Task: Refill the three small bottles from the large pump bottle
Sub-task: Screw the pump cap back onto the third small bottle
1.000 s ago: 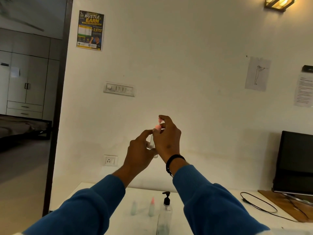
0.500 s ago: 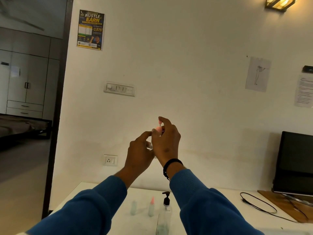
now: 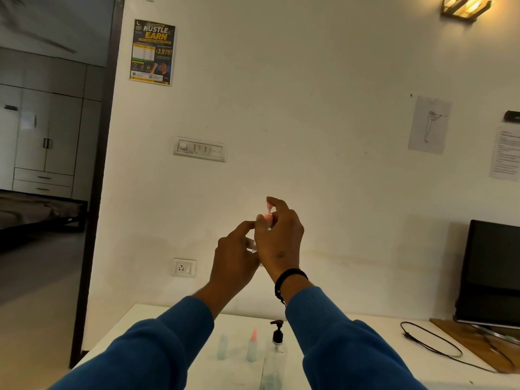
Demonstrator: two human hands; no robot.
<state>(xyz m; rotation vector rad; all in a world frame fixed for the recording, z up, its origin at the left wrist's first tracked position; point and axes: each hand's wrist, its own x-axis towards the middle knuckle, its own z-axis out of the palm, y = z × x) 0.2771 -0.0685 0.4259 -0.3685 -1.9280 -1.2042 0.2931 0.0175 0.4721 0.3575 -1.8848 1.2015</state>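
Raised in front of the wall, my left hand grips the clear body of a small bottle, mostly hidden between my hands. My right hand pinches its pink pointed cap at the top. Below on the white table stand a small bottle without a cap, a small bottle with a pink cap and the large clear pump bottle with a black pump head, all between my blue sleeves.
A black cable lies on the table at the right, beside a wooden board under a dark monitor. A wall socket and switch panel are on the wall. An open doorway lies to the left.
Both hands with the small bottle have drifted slightly down and left; the right hand's fingers shift on the pink cap. The bottles on the table have not moved.
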